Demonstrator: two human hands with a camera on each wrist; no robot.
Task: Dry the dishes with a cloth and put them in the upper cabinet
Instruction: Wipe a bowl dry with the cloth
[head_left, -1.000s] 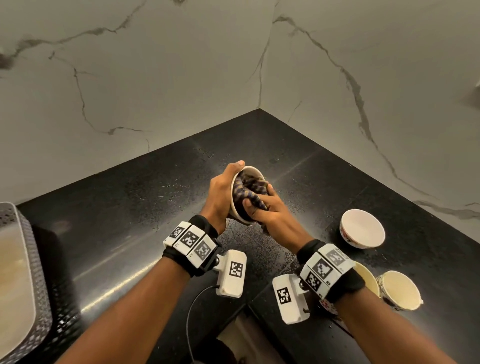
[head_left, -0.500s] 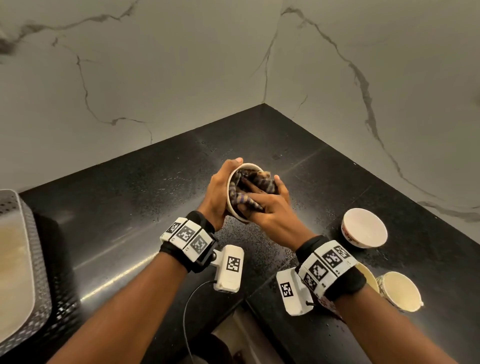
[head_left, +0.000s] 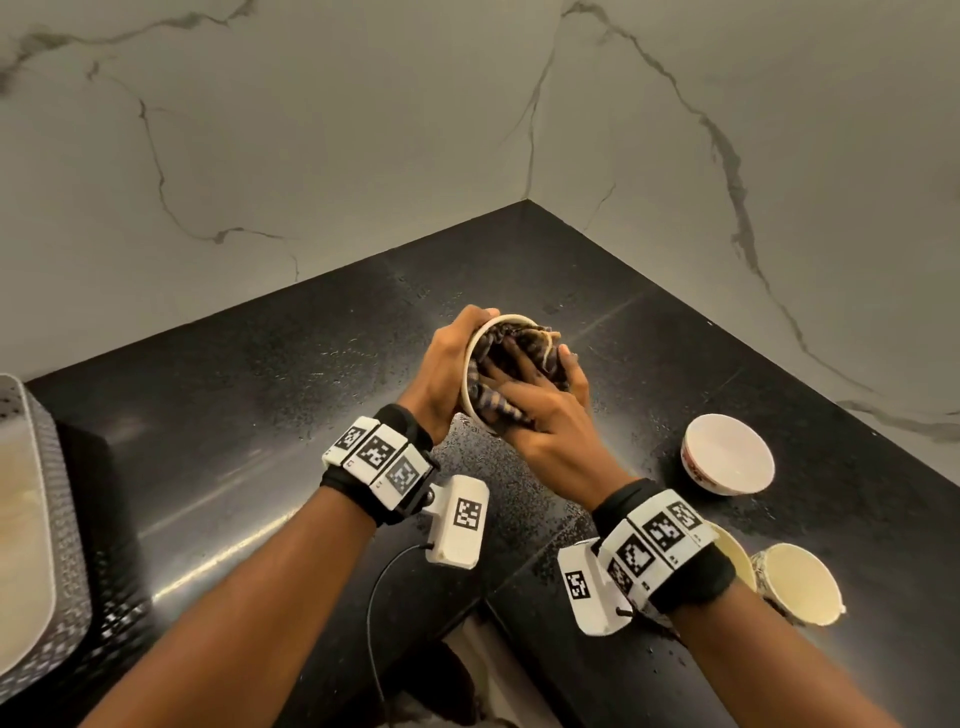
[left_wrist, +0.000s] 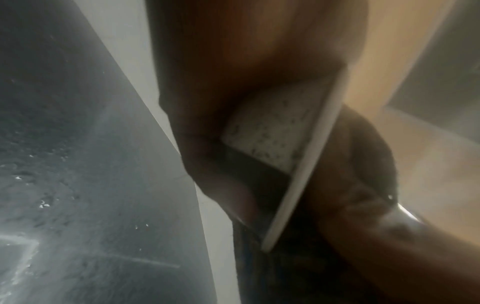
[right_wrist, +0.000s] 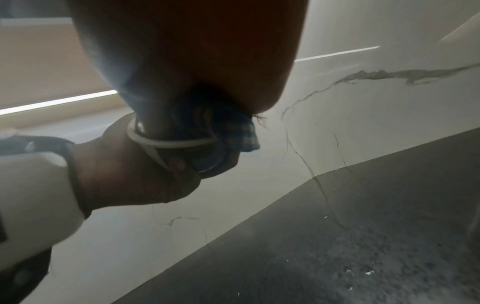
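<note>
Cream ceramic fills the left hand (head_left: 441, 371): its fingers curl round the outside of a small bowl (head_left: 470, 364), thumb over the rim, and hold it on its side above the counter with the mouth turned toward the right hand (head_left: 545, 415). That hand is pushed into the mouth, fingers bent and pressing a dark striped cloth (head_left: 514, 348) against the inside; folds of the cloth spill over the far rim. From the right wrist the rim (right_wrist: 166, 142) shows as a pale ring round the cloth, with a blue checked corner (right_wrist: 246, 137) hanging out. The left wrist view is blurred, but shows the bowl's speckled outer wall (left_wrist: 272, 131) against the palm.

Below the hands lies a black polished stone counter (head_left: 260, 415), flecked with water drops and catching a long streak of light. Beyond the hands it runs into a corner where two white marble walls (head_left: 311, 130) with grey veins meet. To the right of the grip, well apart, a white bowl (head_left: 727, 454) stands upright; nearer the right wrist two cream cups (head_left: 800, 584) lie tilted. Far to the left a grey perforated tray (head_left: 67, 545) sits at the counter's edge.
</note>
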